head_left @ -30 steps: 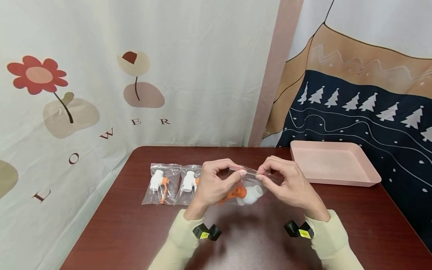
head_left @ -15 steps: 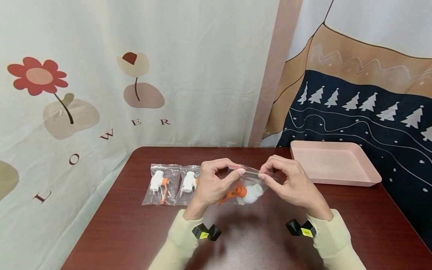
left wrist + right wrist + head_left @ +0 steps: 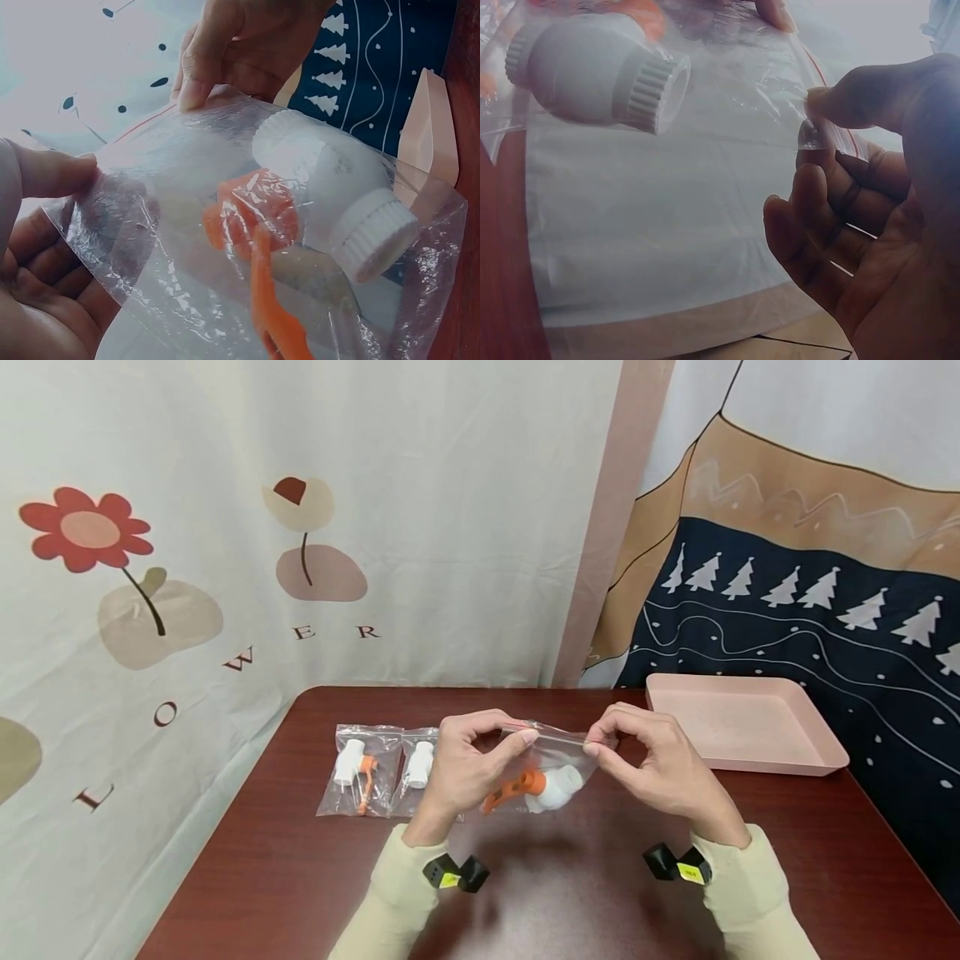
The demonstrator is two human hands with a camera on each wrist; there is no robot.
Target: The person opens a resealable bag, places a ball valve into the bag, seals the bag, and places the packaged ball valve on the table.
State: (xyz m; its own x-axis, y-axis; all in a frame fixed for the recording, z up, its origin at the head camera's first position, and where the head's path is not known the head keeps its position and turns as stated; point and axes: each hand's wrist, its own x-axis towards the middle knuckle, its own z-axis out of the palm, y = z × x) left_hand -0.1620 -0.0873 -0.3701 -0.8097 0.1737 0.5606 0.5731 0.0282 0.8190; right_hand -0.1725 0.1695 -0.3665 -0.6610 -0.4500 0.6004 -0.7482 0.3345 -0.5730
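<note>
Between both hands hangs a clear zip bag [image 3: 558, 747] with a red line along its top edge. Inside it lies a white ball valve [image 3: 558, 787] with ribbed ends and an orange handle [image 3: 274, 300]. My left hand [image 3: 468, 768] pinches the bag's left top corner between thumb and finger. At the other top corner my right hand [image 3: 667, 768] pinches the film, as the right wrist view also shows with the thumb [image 3: 855, 97] on the zip strip. Whether the zip is sealed all along cannot be told.
Two similar bags with valves, a left one [image 3: 348, 764] and a second one [image 3: 417, 766] partly behind my left hand, lie on the dark red table [image 3: 270, 852]. A pink tray [image 3: 750, 722] stands at the back right, near the curtains.
My right hand has slid a little right along the bag's top edge, and my left hand has shifted slightly left. More of the bag's top shows between them.
</note>
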